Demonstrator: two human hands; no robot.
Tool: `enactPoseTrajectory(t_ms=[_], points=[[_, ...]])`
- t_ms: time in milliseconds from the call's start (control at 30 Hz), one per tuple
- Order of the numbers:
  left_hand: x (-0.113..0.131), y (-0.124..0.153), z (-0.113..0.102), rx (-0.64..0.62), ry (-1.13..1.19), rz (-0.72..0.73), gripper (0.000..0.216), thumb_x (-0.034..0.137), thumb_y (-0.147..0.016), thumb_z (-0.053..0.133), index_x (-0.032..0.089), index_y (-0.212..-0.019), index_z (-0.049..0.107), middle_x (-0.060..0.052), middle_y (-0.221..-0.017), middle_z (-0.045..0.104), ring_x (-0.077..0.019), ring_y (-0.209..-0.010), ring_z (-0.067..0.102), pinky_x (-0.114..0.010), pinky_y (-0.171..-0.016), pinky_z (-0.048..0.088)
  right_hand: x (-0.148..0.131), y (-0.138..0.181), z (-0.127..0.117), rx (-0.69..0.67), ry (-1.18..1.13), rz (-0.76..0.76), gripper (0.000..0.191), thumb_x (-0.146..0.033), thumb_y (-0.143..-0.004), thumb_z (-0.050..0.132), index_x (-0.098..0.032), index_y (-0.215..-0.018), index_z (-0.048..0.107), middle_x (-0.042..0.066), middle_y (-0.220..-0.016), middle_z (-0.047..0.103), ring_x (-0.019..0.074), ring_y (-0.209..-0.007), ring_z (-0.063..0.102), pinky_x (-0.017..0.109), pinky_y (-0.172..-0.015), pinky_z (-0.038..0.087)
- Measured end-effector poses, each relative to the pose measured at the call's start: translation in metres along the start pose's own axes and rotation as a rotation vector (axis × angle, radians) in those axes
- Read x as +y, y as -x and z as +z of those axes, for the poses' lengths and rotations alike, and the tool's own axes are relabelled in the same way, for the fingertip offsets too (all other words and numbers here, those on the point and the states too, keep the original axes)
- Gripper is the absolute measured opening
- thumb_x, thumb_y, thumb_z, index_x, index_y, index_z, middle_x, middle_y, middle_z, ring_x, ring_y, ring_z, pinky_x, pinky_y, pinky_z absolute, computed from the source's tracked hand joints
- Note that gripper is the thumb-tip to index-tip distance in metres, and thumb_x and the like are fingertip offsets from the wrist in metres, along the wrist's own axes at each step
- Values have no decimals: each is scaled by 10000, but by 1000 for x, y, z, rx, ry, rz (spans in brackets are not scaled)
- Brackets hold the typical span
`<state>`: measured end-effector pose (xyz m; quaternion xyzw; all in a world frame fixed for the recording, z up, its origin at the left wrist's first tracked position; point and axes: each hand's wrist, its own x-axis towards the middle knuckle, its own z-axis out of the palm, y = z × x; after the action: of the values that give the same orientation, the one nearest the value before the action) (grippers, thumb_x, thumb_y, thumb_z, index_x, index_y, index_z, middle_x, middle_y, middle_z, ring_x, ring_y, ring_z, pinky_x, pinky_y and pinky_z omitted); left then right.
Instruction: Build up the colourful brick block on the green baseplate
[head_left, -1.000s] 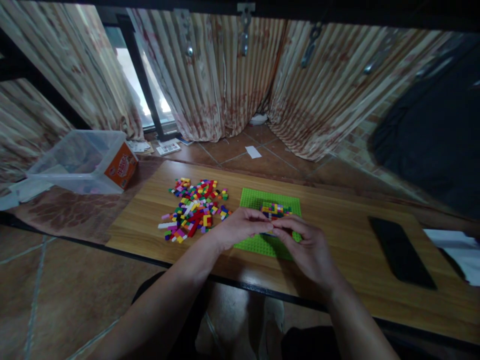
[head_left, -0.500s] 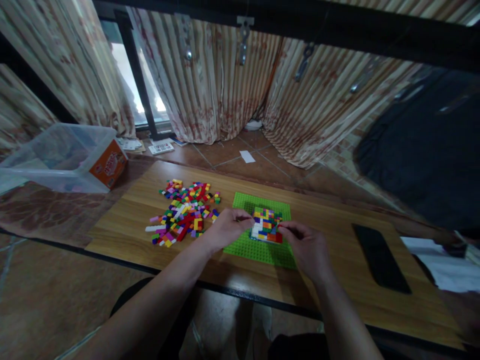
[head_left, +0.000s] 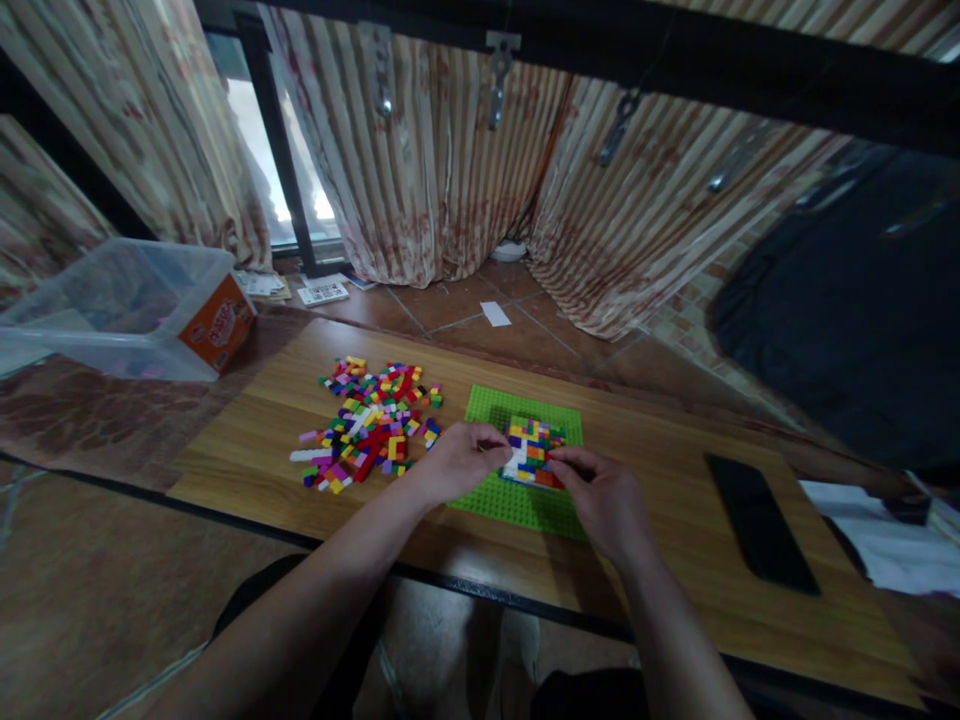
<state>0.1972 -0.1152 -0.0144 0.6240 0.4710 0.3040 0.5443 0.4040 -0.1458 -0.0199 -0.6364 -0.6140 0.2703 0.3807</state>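
Observation:
A block of many-coloured toy bricks (head_left: 534, 455) sits on a bright green studded baseplate (head_left: 499, 505) on the wooden table. My left hand (head_left: 466, 462) is at the block's left side, thumb and fingertips drawn together by the white bricks; whether anything is between them is hidden. My right hand (head_left: 606, 497) reaches in from the right, its thumb and forefinger pinched over the block's right part. A bit of red, seemingly a small brick, shows at those fingertips. Loose bricks (head_left: 371, 425) of several colours lie in a heap left of the baseplate.
A black phone-like slab (head_left: 761, 522) lies on the table's right part. Beyond the left end stands a clear plastic bin (head_left: 112, 350) with an orange label. White papers (head_left: 892, 535) are at the far right. Striped curtains (head_left: 420, 160) hang behind the table (head_left: 247, 430).
My right hand has shifted left, its fingertips now further over the block. My left hand has moved slightly right, closer to the white bricks. The view has shifted a little.

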Motion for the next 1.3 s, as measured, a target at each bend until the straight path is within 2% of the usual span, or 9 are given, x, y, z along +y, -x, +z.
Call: enactPoseTrajectory(t_ms=[233,433,700,1067,1300], points=[[0,1,0,3,-26,-7,242,322,-827,590,125,-850,728,-2,-706,632,-112,-635,494,-233,-594,353,0,0,0,-13,-20,-12,213,-392,-785,643,-218,-816,762,65,-849,754,234,-769,682,394,-757,528],[3,1,0,4,-38,9,225,303,-822,587,129,-829,730,-2,-713,642,-118,-658,512,-232,-612,365,1,-1,6,48,-59,24,206,-399,-745,678,-212,-776,759,72,-849,765,245,-780,701,400,-757,544],[0,1,0,4,-55,9,251,326,-828,590,123,-854,735,-12,-725,649,-122,-654,515,-234,-594,372,1,-2,3,29,-64,45,197,-384,-753,673,-207,-797,745,63,-841,769,234,-763,709,380,-733,550],[-1,3,-6,24,-115,47,267,338,-830,567,135,-838,740,-16,-740,660,-123,-661,521,-236,-604,381,2,-5,9,91,-90,70,197,-377,-734,673,-195,-775,733,69,-794,761,221,-714,704,366,-698,552],[-3,3,-8,18,-130,39,283,343,-836,553,130,-863,737,-22,-740,663,-123,-646,524,-234,-591,389,4,-9,11,121,-181,170,181,-352,-660,723,-186,-729,721,69,-756,752,223,-688,697,377,-687,552]])
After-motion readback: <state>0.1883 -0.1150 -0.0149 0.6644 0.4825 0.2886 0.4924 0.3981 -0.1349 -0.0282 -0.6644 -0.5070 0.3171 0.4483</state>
